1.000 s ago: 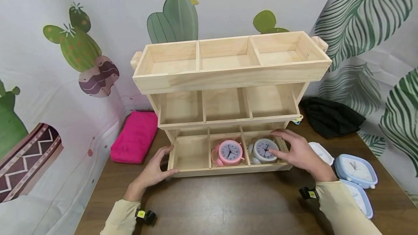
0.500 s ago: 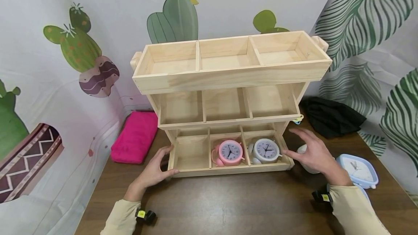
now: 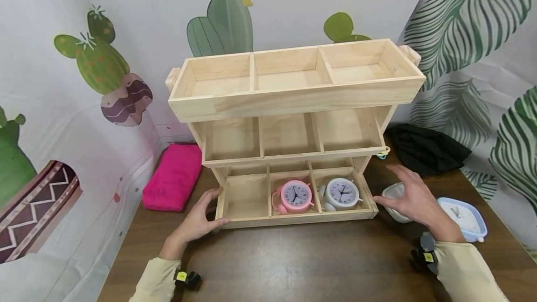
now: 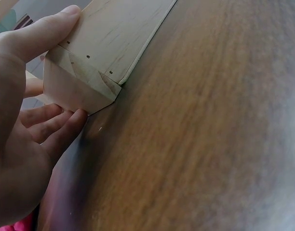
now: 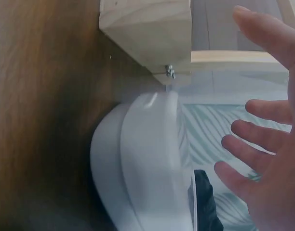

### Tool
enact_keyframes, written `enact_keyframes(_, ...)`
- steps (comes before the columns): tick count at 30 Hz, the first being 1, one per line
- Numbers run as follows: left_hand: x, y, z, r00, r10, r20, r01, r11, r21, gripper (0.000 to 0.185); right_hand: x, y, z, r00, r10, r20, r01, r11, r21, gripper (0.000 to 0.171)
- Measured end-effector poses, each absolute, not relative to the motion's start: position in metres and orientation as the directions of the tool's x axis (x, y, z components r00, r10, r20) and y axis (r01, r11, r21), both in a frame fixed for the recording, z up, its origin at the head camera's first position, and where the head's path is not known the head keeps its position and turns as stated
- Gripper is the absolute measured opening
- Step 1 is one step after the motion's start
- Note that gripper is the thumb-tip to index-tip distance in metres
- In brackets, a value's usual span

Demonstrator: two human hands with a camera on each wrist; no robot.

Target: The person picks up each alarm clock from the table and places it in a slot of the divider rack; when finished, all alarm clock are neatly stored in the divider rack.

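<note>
Here, right hand (image 3: 413,197) hovers with fingers spread apart, holding nothing, over a white rounded plastic alarm clock (image 3: 394,201) on the brown wooden desk (image 3: 293,264), just beside the bottom right corner of the pale three-tier wooden shelf rack (image 3: 293,101). Left hand (image 3: 197,220) braces the rack's bottom left corner, thumb along the front board, fingers relaxed against the side.

The white clock looks light, hard-shelled and smooth, likely slippery; its glass face could crack. Best taken across the body edges, thumb opposite fingers.

Count:
- Clocks in bottom tier: two, one pink round twin-bell clock (image 3: 295,195), one grey round twin-bell clock (image 3: 341,193).
- Clocks on the desk: white one, plus one pale blue square clock (image 3: 465,218).
- Compartments: nine, three per tier.
</note>
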State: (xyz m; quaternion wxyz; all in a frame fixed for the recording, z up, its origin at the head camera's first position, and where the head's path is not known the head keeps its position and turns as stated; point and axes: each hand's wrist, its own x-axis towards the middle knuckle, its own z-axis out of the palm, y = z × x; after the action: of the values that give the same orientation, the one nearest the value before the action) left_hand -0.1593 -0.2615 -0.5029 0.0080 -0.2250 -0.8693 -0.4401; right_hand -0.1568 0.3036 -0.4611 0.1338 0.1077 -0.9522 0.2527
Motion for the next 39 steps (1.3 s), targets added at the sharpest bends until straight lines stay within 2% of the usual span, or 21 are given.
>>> enact_keyframes(4,-0.156,-0.257,-0.494,-0.897,0.385,0.216,0.403,0.514,0.757,0.086,-0.155,0.310,-0.462,-0.950,-0.127,0.286,-0.252,0.854,-0.456,0.097)
enact_keyframes(9,-0.164,-0.266,-0.518,-0.900,0.375,0.222,0.403,0.521,0.752,0.089,-0.153,0.315,-0.464,-0.958,-0.118,0.263,-0.229,0.864,-0.448,0.103)
enact_keyframes(18,-0.166,-0.269,-0.523,-0.893,0.383,0.235,0.419,0.522,0.743,0.088,-0.153,0.319,-0.467,-0.990,-0.054,0.133,-0.106,0.898,-0.427,0.112)
enact_keyframes(27,-0.164,-0.269,-0.521,-0.900,0.376,0.220,0.403,0.527,0.748,0.088,-0.153,0.325,-0.475,-0.984,-0.077,0.160,-0.140,0.891,-0.432,0.110)
enact_keyframes(34,-0.166,-0.269,-0.521,-0.906,0.369,0.210,0.391,0.534,0.750,0.089,-0.155,0.329,-0.475,-0.997,-0.061,0.039,-0.073,0.883,-0.463,0.115)
enact_keyframes(39,-0.166,-0.269,-0.521,-0.898,0.382,0.220,0.406,0.523,0.749,0.089,-0.156,0.332,-0.479,-0.998,-0.064,0.001,-0.058,0.892,-0.448,0.119)
